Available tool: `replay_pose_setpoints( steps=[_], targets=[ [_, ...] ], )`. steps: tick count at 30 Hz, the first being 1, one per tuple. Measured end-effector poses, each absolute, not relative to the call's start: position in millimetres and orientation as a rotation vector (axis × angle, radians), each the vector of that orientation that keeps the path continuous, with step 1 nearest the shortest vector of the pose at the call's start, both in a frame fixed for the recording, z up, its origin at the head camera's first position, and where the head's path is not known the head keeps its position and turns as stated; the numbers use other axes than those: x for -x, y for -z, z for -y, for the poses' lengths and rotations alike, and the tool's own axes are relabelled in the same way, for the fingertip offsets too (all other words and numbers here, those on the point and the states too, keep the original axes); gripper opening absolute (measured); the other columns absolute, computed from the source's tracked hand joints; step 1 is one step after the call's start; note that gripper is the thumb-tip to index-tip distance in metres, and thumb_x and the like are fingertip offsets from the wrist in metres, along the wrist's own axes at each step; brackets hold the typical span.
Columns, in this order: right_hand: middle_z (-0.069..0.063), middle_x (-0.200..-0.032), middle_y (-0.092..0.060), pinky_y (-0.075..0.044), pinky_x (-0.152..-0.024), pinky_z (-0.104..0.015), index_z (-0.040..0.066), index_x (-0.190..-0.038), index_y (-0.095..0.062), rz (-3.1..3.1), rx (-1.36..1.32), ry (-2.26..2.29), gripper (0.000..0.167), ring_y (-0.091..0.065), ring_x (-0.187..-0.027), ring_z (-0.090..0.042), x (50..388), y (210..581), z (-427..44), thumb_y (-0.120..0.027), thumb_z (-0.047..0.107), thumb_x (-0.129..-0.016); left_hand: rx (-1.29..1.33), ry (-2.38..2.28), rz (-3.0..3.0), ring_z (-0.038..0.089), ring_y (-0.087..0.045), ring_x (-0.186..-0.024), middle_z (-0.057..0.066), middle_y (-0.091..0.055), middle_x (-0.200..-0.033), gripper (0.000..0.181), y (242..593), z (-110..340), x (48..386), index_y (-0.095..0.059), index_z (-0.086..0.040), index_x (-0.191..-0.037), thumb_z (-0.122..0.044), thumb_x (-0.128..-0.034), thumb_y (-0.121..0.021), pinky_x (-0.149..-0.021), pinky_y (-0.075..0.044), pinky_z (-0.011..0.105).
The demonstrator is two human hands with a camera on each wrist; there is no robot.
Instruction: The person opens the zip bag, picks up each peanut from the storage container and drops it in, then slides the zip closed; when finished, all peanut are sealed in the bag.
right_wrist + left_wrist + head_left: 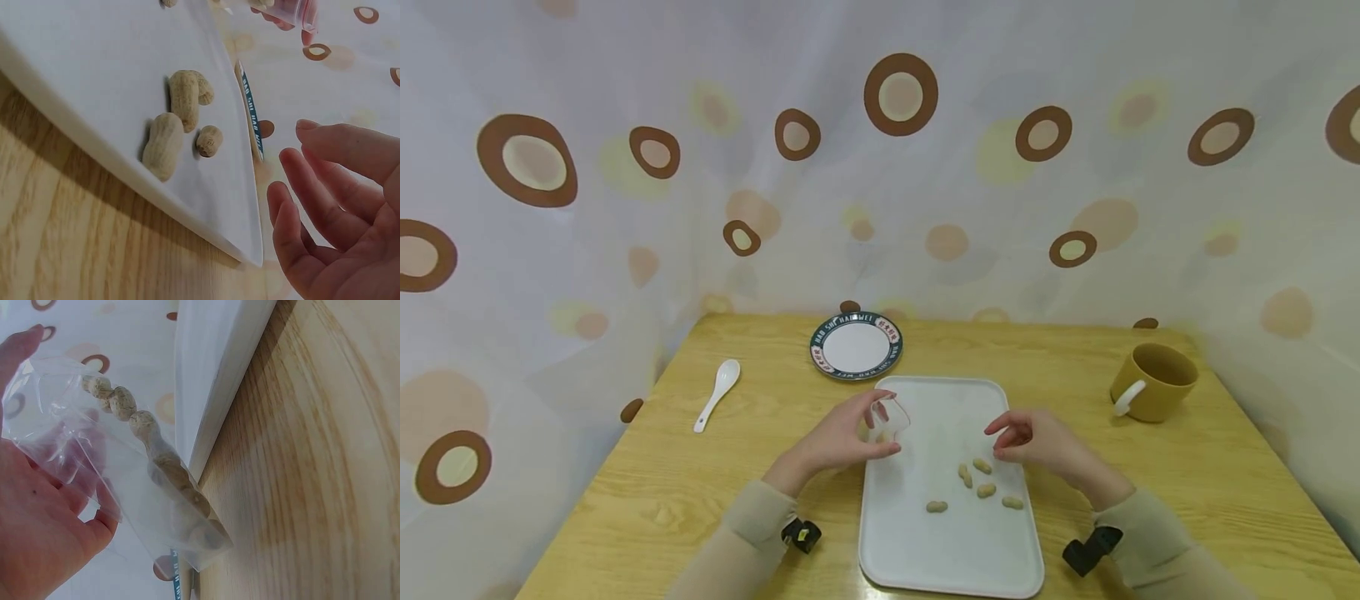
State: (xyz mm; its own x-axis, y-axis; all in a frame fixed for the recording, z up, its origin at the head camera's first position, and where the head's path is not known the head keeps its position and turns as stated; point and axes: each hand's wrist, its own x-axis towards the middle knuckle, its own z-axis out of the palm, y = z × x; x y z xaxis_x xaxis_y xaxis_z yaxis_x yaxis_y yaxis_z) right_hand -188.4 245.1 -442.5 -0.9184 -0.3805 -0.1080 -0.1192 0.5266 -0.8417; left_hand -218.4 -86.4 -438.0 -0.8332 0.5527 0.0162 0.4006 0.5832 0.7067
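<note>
My left hand holds a clear plastic bag over the tray's left edge, its fingers and thumb curled round it. Several peanuts lie inside the bag in the left wrist view. On the white tray several loose peanuts are scattered, one apart from the others. Above the tray's right edge hovers my right hand, holding nothing, fingers loosely bent and apart from the thumb. The right wrist view shows the same hand beside the tray, not touching the peanuts.
Behind the tray lies a round plate with a dark patterned rim. A white spoon rests on the wooden table at the left. At the right stands a mustard-coloured mug with a white handle. Patterned cloth surrounds the table.
</note>
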Motion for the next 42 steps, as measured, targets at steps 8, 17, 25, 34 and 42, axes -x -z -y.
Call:
replay_pose_setpoints(
  steps=[8,17,25,34,42],
  targets=[
    [-0.004,-0.086,-0.070,-0.049,-0.066,-0.025,0.001,-0.111,-0.067,-2.556,0.397,1.259,0.029,-0.060,-0.079,-0.019,183.8,449.5,-242.6,-0.076,0.009,-0.085,-0.796,-1.073,-2.623,0.020,-0.054,-0.096,0.000,-0.058,-0.108,0.074,440.3,86.1,217.3,-0.043,-0.017,-0.147,-0.041,-0.0845,-0.075,-0.081,-0.045,0.036],
    [-0.001,-0.084,-0.068,-0.048,-0.066,-0.026,0.004,-0.106,-0.069,-2.610,0.380,1.187,0.025,-0.058,-0.077,-0.017,183.8,455.9,-241.2,-0.078,0.009,-0.082,-0.838,-1.084,-2.619,0.021,-0.056,-0.096,0.000,-0.059,-0.108,0.075,439.2,86.2,218.3,-0.043,-0.015,-0.146,-0.043,-0.0840,-0.075,-0.080,-0.046,0.035],
    [0.005,-0.080,-0.069,-0.045,-0.068,-0.024,0.010,-0.099,-0.072,-2.711,0.449,1.047,0.024,-0.057,-0.077,-0.012,185.0,465.2,-237.2,-0.082,0.009,-0.078,-0.839,-1.085,-2.613,0.021,-0.056,-0.097,-0.002,-0.059,-0.108,0.074,440.9,84.8,218.3,-0.043,-0.017,-0.146,-0.042,-0.0842,-0.075,-0.081,-0.045,0.034],
    [0.006,-0.076,-0.067,-0.047,-0.072,-0.031,0.012,-0.094,-0.073,-2.735,0.367,0.965,0.021,-0.057,-0.076,-0.012,183.0,465.5,-229.2,-0.082,0.008,-0.077,-0.829,-1.085,-2.613,0.020,-0.055,-0.097,-0.002,-0.059,-0.109,0.074,441.6,84.5,217.0,-0.043,-0.018,-0.146,-0.043,-0.0843,-0.075,-0.081,-0.045,0.033],
    [0.004,-0.073,-0.063,-0.043,-0.063,-0.027,0.010,-0.091,-0.074,-2.742,0.301,0.984,0.017,-0.053,-0.068,-0.012,182.4,467.4,-222.0,-0.082,0.007,-0.076,-0.831,-1.086,-2.604,0.021,-0.056,-0.097,-0.002,-0.059,-0.110,0.074,440.8,85.3,218.1,-0.043,-0.017,-0.146,-0.042,-0.0844,-0.075,-0.082,-0.045,0.034]
  ],
)
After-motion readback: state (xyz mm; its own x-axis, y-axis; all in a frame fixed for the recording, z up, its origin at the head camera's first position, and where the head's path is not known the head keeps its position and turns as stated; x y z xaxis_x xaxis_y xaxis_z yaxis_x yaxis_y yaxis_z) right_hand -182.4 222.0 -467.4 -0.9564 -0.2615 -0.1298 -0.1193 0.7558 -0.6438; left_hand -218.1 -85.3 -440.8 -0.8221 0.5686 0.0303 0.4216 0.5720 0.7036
